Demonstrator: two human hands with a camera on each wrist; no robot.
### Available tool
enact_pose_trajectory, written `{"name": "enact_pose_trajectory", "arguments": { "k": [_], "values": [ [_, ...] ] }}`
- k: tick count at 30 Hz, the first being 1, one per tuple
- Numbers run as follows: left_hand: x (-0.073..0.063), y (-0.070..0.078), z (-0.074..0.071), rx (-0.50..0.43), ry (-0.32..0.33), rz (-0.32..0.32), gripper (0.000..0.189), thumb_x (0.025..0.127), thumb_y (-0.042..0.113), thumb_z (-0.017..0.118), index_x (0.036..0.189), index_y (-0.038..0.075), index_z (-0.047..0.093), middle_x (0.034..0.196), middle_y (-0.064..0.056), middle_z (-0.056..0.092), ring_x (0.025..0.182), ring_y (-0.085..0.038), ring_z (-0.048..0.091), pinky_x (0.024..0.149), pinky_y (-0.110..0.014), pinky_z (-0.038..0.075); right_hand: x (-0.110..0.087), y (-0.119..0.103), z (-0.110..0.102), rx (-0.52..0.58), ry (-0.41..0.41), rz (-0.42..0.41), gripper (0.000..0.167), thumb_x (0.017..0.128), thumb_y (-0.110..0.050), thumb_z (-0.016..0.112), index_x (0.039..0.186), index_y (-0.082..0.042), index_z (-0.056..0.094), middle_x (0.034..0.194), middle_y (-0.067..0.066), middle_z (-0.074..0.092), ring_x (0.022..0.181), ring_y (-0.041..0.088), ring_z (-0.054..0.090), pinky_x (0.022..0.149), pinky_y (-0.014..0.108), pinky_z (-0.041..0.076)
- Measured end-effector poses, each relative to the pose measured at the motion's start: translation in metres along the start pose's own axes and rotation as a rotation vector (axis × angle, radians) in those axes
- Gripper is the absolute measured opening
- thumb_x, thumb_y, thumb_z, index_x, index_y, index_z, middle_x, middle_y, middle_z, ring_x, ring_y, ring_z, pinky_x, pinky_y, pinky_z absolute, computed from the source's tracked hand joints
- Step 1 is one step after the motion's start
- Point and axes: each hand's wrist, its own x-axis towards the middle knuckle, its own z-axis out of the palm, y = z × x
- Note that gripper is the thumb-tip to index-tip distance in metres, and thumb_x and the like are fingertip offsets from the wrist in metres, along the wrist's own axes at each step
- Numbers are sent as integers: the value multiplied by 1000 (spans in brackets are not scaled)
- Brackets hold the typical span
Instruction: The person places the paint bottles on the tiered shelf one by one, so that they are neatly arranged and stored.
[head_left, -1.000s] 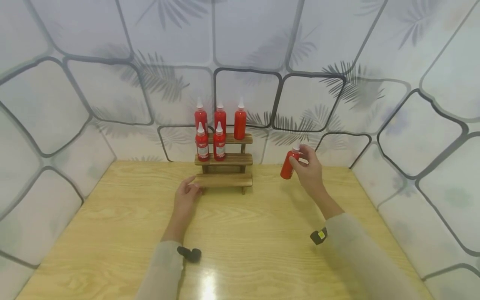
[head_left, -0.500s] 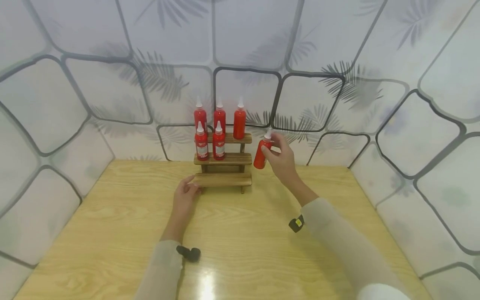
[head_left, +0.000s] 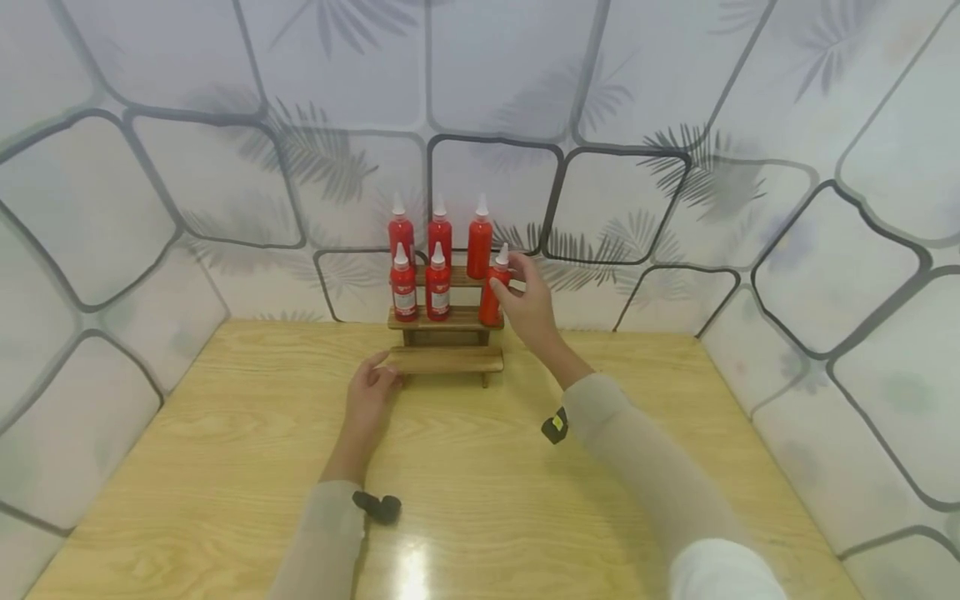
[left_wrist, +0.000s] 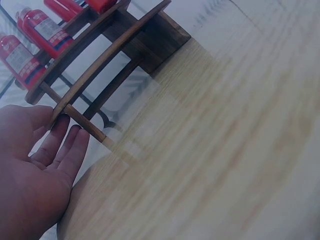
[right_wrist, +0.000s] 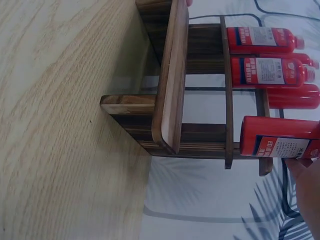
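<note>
A three-step wooden stand (head_left: 447,360) stands against the back wall, with red bottles on its upper two steps. My left hand (head_left: 371,390) pinches the left end of the bottom step, the thumb and fingers (left_wrist: 72,150) on either side of the board. A red squeeze bottle with a white pointed cap (head_left: 491,302) is upright at the right end of the middle step. My right hand (head_left: 529,305) holds it from the right, near its upper part. In the right wrist view the bottle's base (right_wrist: 246,136) is at the middle step; whether it bears its weight is unclear.
Two red bottles (head_left: 438,293) stand on the middle step, left of the held one. Three more (head_left: 480,247) line the top step. The bottom step bears no bottle. Patterned wall panels (head_left: 495,192) enclose the wooden table (head_left: 480,483) at the back and sides.
My right hand has carried the red bottle leftward from the right of the stand to the middle step's right end. The left hand stays at the bottom step.
</note>
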Motion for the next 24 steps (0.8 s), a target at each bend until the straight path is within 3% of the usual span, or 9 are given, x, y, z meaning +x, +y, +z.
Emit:
{"name": "enact_pose_trajectory", "arguments": {
  "k": [6, 14, 20, 24],
  "values": [
    [0, -1, -1, 6, -10, 1, 43, 103, 10, 53, 146, 5, 46, 108, -8, 63, 105, -19, 63, 98, -20, 56, 1, -2, 14, -7, -14, 56, 46, 97, -17, 68, 140, -11, 51, 136, 10, 57, 119, 25, 58, 101, 40, 58],
    [0, -1, -2, -19, -16, -1, 44, 103, 9, 53, 146, 5, 45, 105, -6, 62, 105, -19, 64, 98, -21, 57, -1, -7, 25, -40, -23, 26, 43, 98, -16, 66, 139, -13, 52, 129, 9, 60, 112, 25, 60, 104, 44, 56],
    [0, -1, -2, -4, -17, -6, 43, 104, 10, 53, 146, 7, 45, 109, -9, 62, 104, -17, 64, 98, -21, 56, -2, -1, 21, -77, -34, 5, 48, 100, -26, 64, 144, -16, 48, 136, 7, 56, 122, 24, 57, 109, 44, 51],
    [0, 0, -2, -30, -8, -20, 43, 103, 10, 53, 145, 6, 46, 108, -7, 63, 101, -16, 65, 97, -24, 58, -7, 1, 8, -158, -28, -30, 51, 103, -34, 56, 148, -11, 44, 144, 11, 51, 133, 25, 49, 115, 43, 43]
  ]
}}
